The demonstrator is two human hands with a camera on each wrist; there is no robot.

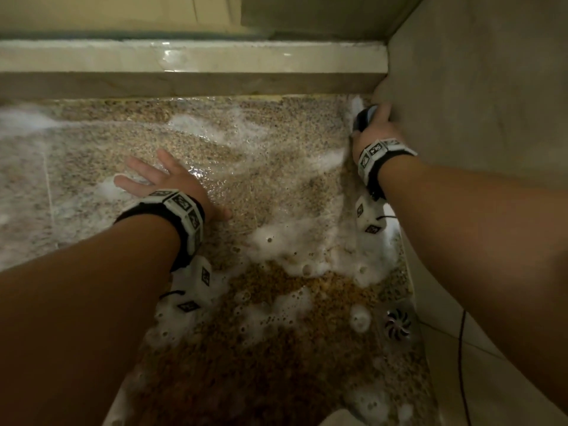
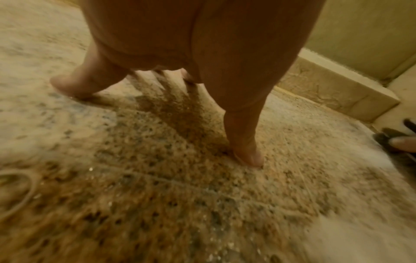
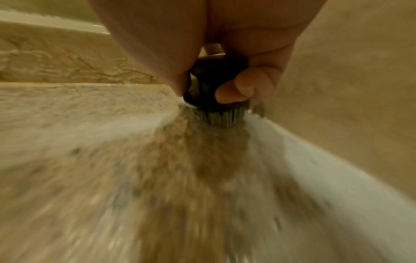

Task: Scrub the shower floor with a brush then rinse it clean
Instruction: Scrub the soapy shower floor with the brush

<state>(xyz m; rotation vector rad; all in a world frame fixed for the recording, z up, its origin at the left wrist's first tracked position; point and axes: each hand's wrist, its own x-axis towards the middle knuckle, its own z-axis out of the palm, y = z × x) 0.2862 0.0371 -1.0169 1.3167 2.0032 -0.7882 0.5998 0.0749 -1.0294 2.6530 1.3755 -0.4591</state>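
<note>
The speckled tan pebble-textured shower floor (image 1: 233,142) is wet and patched with white soap foam (image 1: 307,250). The right hand (image 1: 373,127) is at the far right corner, where the floor meets the beige stone curb (image 1: 190,59) and the right wall; its fingers are curled round a round black-handled scrub brush (image 1: 364,118).

The right wrist view alone shows the brush's short bristles (image 3: 221,117) pressed to the floor, thumb and fingers clasping the black knob.

The left hand (image 1: 166,179) lies flat with fingers spread, holding nothing; the left wrist view confirms fingertips (image 2: 249,158) planted on the floor.

Only the head view shows the round metal drain (image 1: 398,325) at the near right.

The black-and-white square patterns on both wristbands (image 1: 184,207) carry no readable writing.
</note>
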